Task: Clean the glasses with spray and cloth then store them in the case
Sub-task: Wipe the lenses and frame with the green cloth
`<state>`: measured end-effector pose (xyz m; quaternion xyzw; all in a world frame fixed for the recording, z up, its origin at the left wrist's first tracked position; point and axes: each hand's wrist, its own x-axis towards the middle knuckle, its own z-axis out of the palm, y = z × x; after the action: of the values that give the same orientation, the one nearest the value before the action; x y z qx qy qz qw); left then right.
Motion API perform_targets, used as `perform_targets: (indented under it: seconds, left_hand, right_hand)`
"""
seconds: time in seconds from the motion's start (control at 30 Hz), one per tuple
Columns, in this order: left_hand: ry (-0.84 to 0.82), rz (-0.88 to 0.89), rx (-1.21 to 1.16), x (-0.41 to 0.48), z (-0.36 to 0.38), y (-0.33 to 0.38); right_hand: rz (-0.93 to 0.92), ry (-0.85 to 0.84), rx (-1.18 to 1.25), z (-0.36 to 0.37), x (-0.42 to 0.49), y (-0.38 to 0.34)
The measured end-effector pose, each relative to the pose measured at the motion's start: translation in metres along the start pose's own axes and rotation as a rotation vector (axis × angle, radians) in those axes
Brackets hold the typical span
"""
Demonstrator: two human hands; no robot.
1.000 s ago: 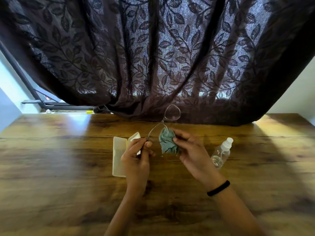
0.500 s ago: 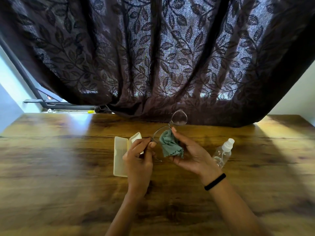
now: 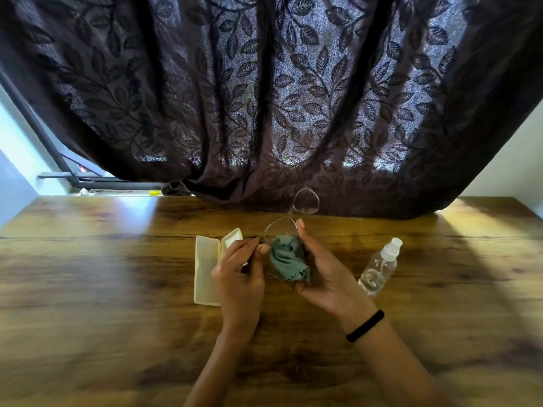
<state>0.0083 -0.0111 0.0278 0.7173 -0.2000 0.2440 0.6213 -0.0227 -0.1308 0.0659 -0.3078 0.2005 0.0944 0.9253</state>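
Seemingly thin-rimmed, the clear-lensed glasses (image 3: 282, 227) tilt upward, green cloth (image 3: 286, 261) beneath.

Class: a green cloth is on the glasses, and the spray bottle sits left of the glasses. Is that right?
Not quite. The head view shows the spray bottle right of the glasses, not left. The green cloth is on the glasses, as stated.

Daylight was supplied from behind, diffused through the dark leaf-patterned curtain (image 3: 293, 98) and admitted unfiltered at the window strip (image 3: 17, 136) on the left. Bright patches were cast on the wooden table (image 3: 88, 259) at far left and right; its middle was left in shadow. Glints were carried by the spray bottle (image 3: 377, 267). Grain was recorded in the backlit fabric. Edges were bowed — the near table was blurred.
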Motion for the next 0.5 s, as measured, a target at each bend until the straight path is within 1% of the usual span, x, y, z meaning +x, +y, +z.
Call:
perform_targets:
  seconds: [0.2,0.3,0.5]
  left_hand:
    - [0.026,0.034,0.04,0.001,0.0,-0.001]
    - [0.032,0.052,0.065,0.004,-0.001,-0.002]
    - [0.044,0.075,0.072,0.004,-0.002,-0.002]
  right_hand:
    - [-0.018,-0.044,-0.047,0.004,-0.004,0.002]
    - [-0.028,-0.097,-0.067,0.005,-0.008,0.003]
    - [0.003,-0.162,-0.117,0.005,-0.011,0.003]
